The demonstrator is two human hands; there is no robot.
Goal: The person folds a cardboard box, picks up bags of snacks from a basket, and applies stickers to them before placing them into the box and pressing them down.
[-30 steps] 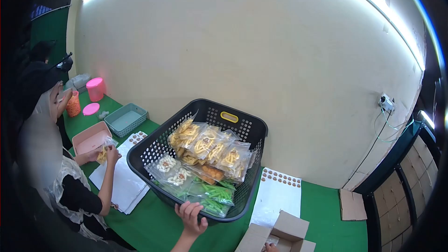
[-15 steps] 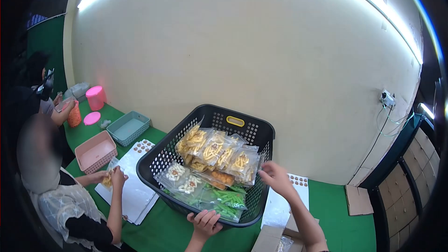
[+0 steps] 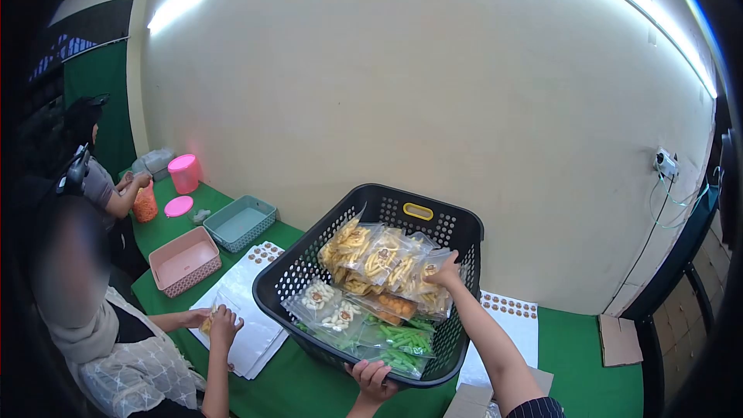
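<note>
A black perforated plastic basket (image 3: 272, 272) with a yellow-edged handle slot holds clear bags of snacks. Across its back lie bags of yellow stick snacks (image 3: 381, 254). Bags of white pieces (image 3: 319, 294), orange balls (image 3: 393, 307) and green sticks (image 3: 406, 340) fill the front. My left hand (image 3: 372, 379) is closed around the front rim from below. Inside the right side of the basket, my right hand (image 3: 443, 271) grips the edge of a bag of yellow snacks; its fingertips are partly hidden.
To the left a person (image 3: 139, 340) handles a small bag over white sheets (image 3: 240, 306). Pink (image 3: 184, 259) and teal baskets (image 3: 240, 223) stand on the green table (image 3: 298, 375). Another person (image 3: 108, 186) works further back. Label sheets (image 3: 511, 333) and a cardboard box (image 3: 468, 401) lie at right.
My right hand has moved from beside the basket's right rim inward onto the bags. My left hand stays on the front rim. The whole view has shifted slightly.
</note>
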